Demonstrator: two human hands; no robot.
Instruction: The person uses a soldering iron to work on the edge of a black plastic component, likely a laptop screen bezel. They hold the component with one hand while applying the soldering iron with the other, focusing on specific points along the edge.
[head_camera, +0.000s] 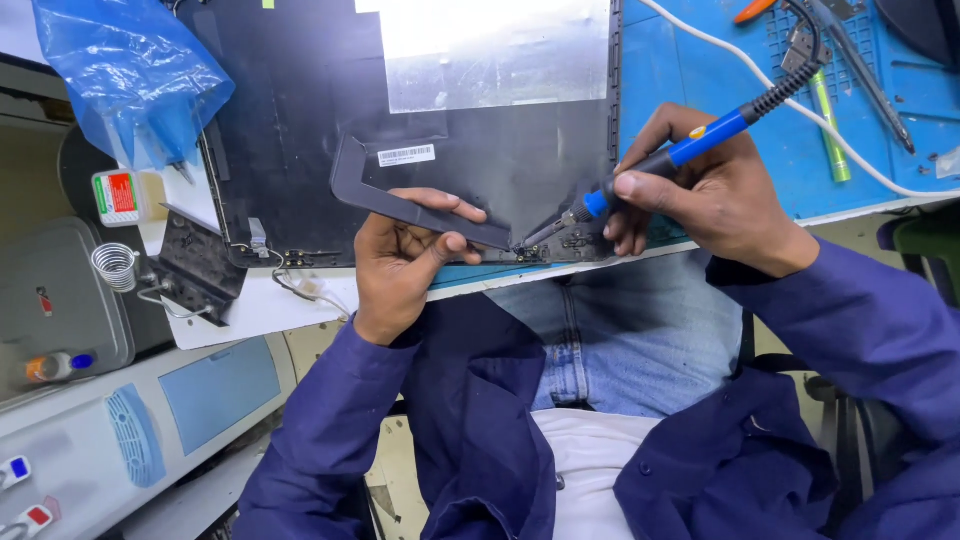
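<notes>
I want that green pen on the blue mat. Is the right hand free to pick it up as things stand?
Probably not: the right hand is closed around the blue-handled soldering iron. The green pen lies close by on the blue mat, uncovered, so only the occupied grip hinders.

A single head-worn camera looks steeply down from just above the person's chest, close in, facing forward over their lap onto the near edge of the bench (700, 60); no second view shares the scene.

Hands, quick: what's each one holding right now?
Left hand: closed on a dark grey plastic strip, pressing it to the black panel.
Right hand: closed on the blue-handled soldering iron.
</notes>
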